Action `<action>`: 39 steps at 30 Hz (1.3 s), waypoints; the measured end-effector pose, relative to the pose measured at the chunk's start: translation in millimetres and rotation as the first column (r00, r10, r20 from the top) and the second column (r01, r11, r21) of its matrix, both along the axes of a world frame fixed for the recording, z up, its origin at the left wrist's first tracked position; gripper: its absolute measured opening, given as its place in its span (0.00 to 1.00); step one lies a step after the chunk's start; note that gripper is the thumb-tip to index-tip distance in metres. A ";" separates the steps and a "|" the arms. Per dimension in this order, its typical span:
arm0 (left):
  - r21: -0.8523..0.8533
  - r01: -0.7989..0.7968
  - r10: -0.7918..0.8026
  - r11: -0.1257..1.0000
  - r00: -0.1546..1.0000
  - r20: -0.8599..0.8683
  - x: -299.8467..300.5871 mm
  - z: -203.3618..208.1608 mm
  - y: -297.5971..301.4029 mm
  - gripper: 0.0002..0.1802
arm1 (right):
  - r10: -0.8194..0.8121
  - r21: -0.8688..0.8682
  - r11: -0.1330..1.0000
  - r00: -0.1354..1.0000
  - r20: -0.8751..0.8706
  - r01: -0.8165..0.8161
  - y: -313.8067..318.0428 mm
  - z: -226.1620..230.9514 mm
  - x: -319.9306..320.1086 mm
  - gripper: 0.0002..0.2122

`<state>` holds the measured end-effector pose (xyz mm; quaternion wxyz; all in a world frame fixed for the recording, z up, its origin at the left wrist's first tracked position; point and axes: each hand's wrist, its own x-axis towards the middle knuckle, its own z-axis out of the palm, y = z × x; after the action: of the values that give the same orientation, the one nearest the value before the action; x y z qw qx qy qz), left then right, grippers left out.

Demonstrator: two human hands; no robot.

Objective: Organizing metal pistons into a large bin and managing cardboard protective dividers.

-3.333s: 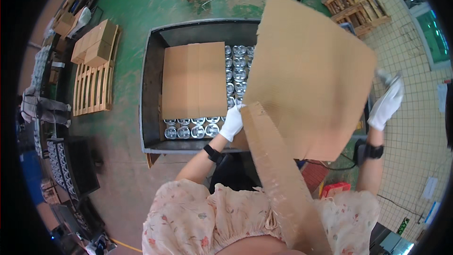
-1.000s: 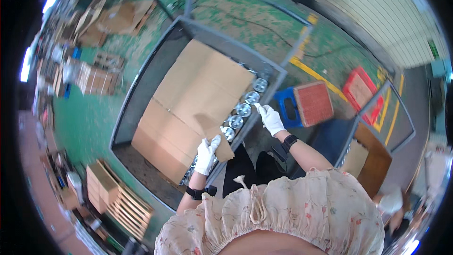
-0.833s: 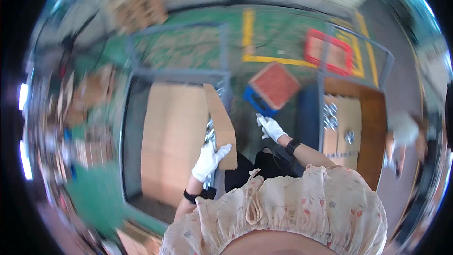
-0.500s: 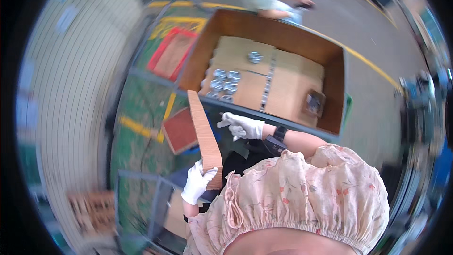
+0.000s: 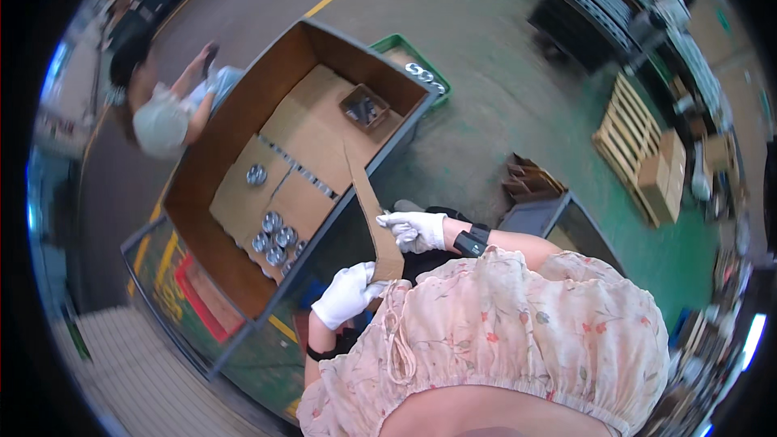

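A flat brown cardboard piece, with a bent lower end, stands up in front of my body. Its lower corner is gripped by my left hand, in a white glove. My right hand, also gloved, is closed at the cardboard's right edge, fingers against it. Just beyond is a large brown-walled bin with a grey rim. Several shiny round metal parts are grouped at its near left, on cardboard sheets. One more metal part sits apart. A small box in the bin holds dark pieces.
Beyond the bin, a person holds a dark object. A green crate with metal rings stands beside the bin, a red tray at its left. To the right are a grey cart, a wooden pallet and cardboard boxes.
My view has turned right, so the bin and the person appear farther left. My right hand, apart from the cardboard before, is now at its edge. The left hand keeps its hold.
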<state>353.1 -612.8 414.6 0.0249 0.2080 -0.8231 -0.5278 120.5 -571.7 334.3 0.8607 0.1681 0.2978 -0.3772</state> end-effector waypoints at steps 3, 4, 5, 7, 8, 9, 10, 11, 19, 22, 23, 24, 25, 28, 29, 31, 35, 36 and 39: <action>0.052 0.166 -0.168 0.985 0.984 0.052 -44.6 -6.0 -36.2 0.16 | -0.318 -0.027 0.948 0.945 -0.081 0.317 -4.2 1.2 -40.6 0.14; -0.108 0.155 -0.131 0.982 0.970 0.203 -62.3 -8.1 -44.1 0.18 | -0.418 -0.069 0.908 0.906 -0.064 0.414 -2.7 -4.0 -59.8 0.15; -0.266 0.170 -0.078 0.949 0.943 0.324 -90.5 -5.0 -51.3 0.20 | -0.521 -0.108 0.851 0.852 -0.055 0.514 4.1 -4.7 -90.2 0.15; 0.073 -0.093 0.078 0.993 0.979 0.187 -144.6 7.5 -65.8 0.28 | -0.694 -0.076 0.720 0.719 -0.045 0.690 27.4 -0.4 -155.2 0.16; 0.164 -0.172 0.173 0.971 0.985 0.010 -158.3 -17.7 -81.4 0.29 | -0.774 -0.136 0.633 0.627 -0.087 0.762 32.4 -1.6 -178.0 0.16; 0.264 -0.246 0.294 0.933 0.942 -0.160 -169.0 -43.5 -102.6 0.31 | -0.799 -0.167 0.600 0.574 -0.180 0.783 33.8 0.1 -198.7 0.16; 0.228 -0.303 0.339 0.925 0.930 -0.139 -194.8 -52.6 -121.7 0.28 | -0.837 -0.227 0.545 0.510 -0.198 0.807 46.8 -12.4 -229.3 0.16; 0.212 -0.302 0.339 0.930 0.926 -0.169 -216.4 -59.8 -137.3 0.28 | -0.868 -0.181 0.484 0.441 -0.229 0.856 56.3 -11.3 -254.5 0.17; -0.328 -0.089 0.228 0.941 0.880 0.417 -370.1 -100.6 -177.7 0.27 | -0.792 -0.085 0.344 0.241 -0.561 0.935 82.1 -75.4 -447.4 0.19; -0.288 0.021 0.151 0.957 0.814 0.560 -418.9 -114.0 -197.5 0.28 | -0.740 -0.041 0.371 0.269 -0.617 0.928 33.6 -77.7 -504.9 0.12; -0.290 0.014 0.156 0.957 0.820 0.551 -442.5 -107.1 -204.4 0.28 | -0.760 -0.038 0.351 0.261 -0.596 0.936 18.6 -78.8 -525.6 0.11; -0.266 0.020 0.137 0.964 0.819 0.558 -466.4 -93.8 -212.1 0.28 | -0.766 -0.052 0.361 0.264 -0.586 0.931 1.1 -81.9 -547.8 0.13; -0.242 0.029 0.116 0.970 0.818 0.564 -490.0 -79.8 -219.9 0.27 | -0.772 -0.067 0.368 0.265 -0.577 0.927 -16.4 -85.0 -569.7 0.16; -0.277 0.031 0.133 0.960 0.823 0.553 -529.5 -82.0 -256.0 0.26 | -0.776 -0.072 0.452 0.353 -0.523 0.889 -83.4 -61.6 -609.1 0.13; -0.297 0.055 0.126 0.953 0.821 0.557 -552.3 -81.7 -272.4 0.25 | -0.765 -0.050 0.457 0.364 -0.532 0.888 -102.2 -49.9 -627.3 0.13; -0.282 0.099 0.087 0.954 0.810 0.579 -589.7 -79.6 -301.9 0.25 | -0.782 -0.044 0.441 0.359 -0.509 0.897 -125.4 -53.7 -667.1 0.12; -0.317 0.132 0.110 0.939 0.759 0.642 -667.8 -91.4 -367.3 0.26 | -0.717 -0.103 0.566 0.427 -0.551 0.818 -164.3 -65.3 -745.3 0.11; -0.319 0.155 0.113 0.935 0.722 0.682 -690.6 -90.4 -379.7 0.27 | -0.710 -0.122 0.613 0.477 -0.518 0.780 -166.3 -66.0 -762.3 0.12; -0.351 0.373 -0.058 0.859 0.751 0.657 -781.0 -81.5 -435.9 0.28 | -0.752 -0.140 0.596 0.489 -0.442 0.791 -190.3 -50.9 -818.9 0.14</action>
<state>-427.9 -1048.7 333.0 -0.2641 0.2594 -0.9035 -0.2162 -698.4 -762.0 283.4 0.4960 0.2248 0.3992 -0.7376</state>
